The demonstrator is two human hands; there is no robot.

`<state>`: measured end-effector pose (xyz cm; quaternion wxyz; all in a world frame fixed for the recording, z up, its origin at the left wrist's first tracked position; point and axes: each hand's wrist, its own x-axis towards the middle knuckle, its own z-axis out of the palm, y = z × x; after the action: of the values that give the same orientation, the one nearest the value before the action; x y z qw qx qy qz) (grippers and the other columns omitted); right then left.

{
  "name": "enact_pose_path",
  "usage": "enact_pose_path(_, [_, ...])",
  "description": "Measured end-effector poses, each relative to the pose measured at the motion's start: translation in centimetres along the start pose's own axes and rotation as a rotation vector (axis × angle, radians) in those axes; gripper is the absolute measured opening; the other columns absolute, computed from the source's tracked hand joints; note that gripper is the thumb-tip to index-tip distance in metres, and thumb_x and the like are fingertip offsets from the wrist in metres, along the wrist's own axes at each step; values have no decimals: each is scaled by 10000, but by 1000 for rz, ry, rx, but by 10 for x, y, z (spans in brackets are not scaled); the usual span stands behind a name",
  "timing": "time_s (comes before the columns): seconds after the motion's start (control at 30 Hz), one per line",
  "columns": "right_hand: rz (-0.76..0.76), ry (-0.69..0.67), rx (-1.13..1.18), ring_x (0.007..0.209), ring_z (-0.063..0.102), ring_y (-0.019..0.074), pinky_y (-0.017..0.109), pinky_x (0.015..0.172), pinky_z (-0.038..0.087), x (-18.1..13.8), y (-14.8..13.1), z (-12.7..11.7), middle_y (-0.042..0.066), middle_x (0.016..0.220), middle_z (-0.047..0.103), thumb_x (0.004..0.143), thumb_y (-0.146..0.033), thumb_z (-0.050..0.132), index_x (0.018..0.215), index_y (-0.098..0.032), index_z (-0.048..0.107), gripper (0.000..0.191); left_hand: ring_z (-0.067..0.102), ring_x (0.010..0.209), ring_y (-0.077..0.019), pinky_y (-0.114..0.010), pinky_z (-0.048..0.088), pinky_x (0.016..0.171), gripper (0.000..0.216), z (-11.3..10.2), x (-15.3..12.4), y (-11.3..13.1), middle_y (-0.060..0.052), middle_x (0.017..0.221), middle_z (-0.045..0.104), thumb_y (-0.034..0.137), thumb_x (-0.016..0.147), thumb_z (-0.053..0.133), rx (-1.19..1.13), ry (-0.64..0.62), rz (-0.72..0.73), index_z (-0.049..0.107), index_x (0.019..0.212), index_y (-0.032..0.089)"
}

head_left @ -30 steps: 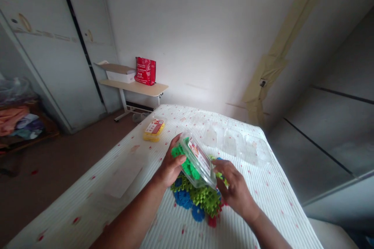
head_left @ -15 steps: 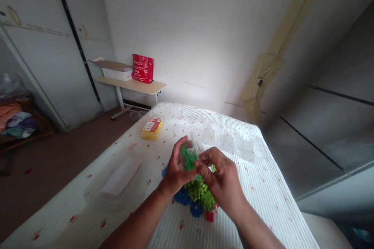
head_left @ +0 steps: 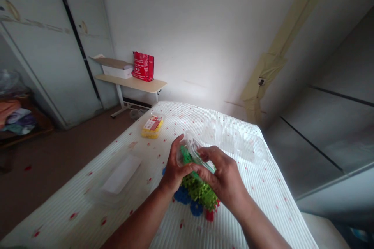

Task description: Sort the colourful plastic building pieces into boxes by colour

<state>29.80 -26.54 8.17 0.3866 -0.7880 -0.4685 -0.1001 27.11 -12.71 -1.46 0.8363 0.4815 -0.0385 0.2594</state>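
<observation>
Both my hands grip a clear plastic box (head_left: 189, 148) with green toy pieces inside, held above the white bed (head_left: 163, 218). My left hand (head_left: 174, 170) clasps its left end, thumb on top. My right hand (head_left: 222, 177) closes over its right side and lid. Under the box lies a pile of green, blue and red interlocking pieces (head_left: 196, 196) on the cover.
A closed clear box of yellow pieces (head_left: 152, 126) sits farther back on the left. Empty clear boxes (head_left: 238, 142) lie at the back right, and a flat clear lid (head_left: 121, 173) at the left. A side table with a red bag (head_left: 143, 66) stands by the wall.
My right hand has come up from the pile onto the box and now covers its labelled lid. The box has turned and sits more upright between both hands.
</observation>
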Motion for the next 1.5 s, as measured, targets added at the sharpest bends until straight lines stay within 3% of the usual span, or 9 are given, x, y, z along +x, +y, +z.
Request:
enact_pose_path(0.17, [-83, -9, -8, 759, 586, 156, 264, 661, 462, -5, 6, 2, 54, 795, 616, 875, -238, 488, 848, -180, 588, 118, 547, 1044, -213, -329, 415, 917, 841, -5, 0, -4, -59, 1193, 550, 245, 610, 750, -55, -30, 1, 317, 1330, 278])
enact_pose_path(0.33, [-71, -46, 89, 697, 587, 115, 216, 622, 453, 0, 5, -6, 18, 777, 612, 854, -211, 530, 863, -185, 581, 58, 567, 1023, -243, -345, 434, 873, 845, -5, 0, -6, -72, 1156, 582, 255, 599, 753, -164, -119, -25, 336, 1333, 258])
enact_pose_path(0.5, [-112, 56, -319, 603, 533, 114, 215, 547, 394, 0, -1, 4, 26, 701, 565, 873, -184, 463, 788, -155, 570, 139, 577, 1000, -221, -317, 430, 868, 771, -1, -1, -8, -55, 1114, 606, 240, 611, 749, -221, -60, -48, 397, 1297, 250])
enact_pose_path(0.67, [-84, 151, -596, 513, 473, 97, 211, 483, 308, -2, 13, 24, 5, 639, 517, 876, -167, 428, 696, -165, 508, 197, 600, 887, -164, -270, 445, 807, 650, 4, -6, -18, -28, 1015, 634, 237, 644, 732, -244, 73, -99, 459, 1234, 256])
enact_pose_path(0.83, [-1, -26, -611, 518, 527, 94, 204, 470, 293, 4, 17, 14, 0, 684, 584, 817, -127, 476, 800, -168, 522, 64, 609, 852, -163, -273, 456, 783, 621, 6, -10, -26, -26, 959, 644, 222, 669, 711, -263, 146, -140, 456, 1234, 251])
enact_pose_path(0.93, [63, -173, -622, 579, 583, 114, 203, 463, 289, 1, 14, 6, -1, 749, 640, 767, -80, 488, 884, -182, 529, 161, 614, 882, -182, -289, 462, 775, 616, 4, -10, -28, -30, 993, 641, 236, 690, 693, -298, 181, -177, 438, 1250, 268])
enact_pose_path(1.13, [102, -218, -889, 553, 588, 134, 236, 407, 178, -26, 14, 7, 21, 666, 617, 773, -49, 482, 809, -170, 520, 132, 606, 922, -199, -324, 458, 812, 633, 6, -11, -32, -27, 1004, 638, 220, 683, 691, -306, 180, -163, 422, 1254, 275])
enact_pose_path(1.3, [201, -295, -1015, 517, 607, 140, 236, 395, 192, -41, 22, 7, 31, 654, 610, 773, -58, 468, 806, -165, 517, 121, 585, 968, -213, -359, 428, 882, 664, 9, -14, -36, -39, 1063, 619, 235, 661, 703, -271, 170, -112, 423, 1263, 260])
enact_pose_path(1.5, [133, -324, -974, 480, 585, 143, 244, 405, 197, -40, 36, 11, 15, 602, 593, 803, -56, 442, 862, -149, 531, 141, 586, 970, -217, -383, 421, 896, 679, 5, -13, -36, -33, 1026, 625, 253, 662, 704, -274, 194, -129, 408, 1272, 269])
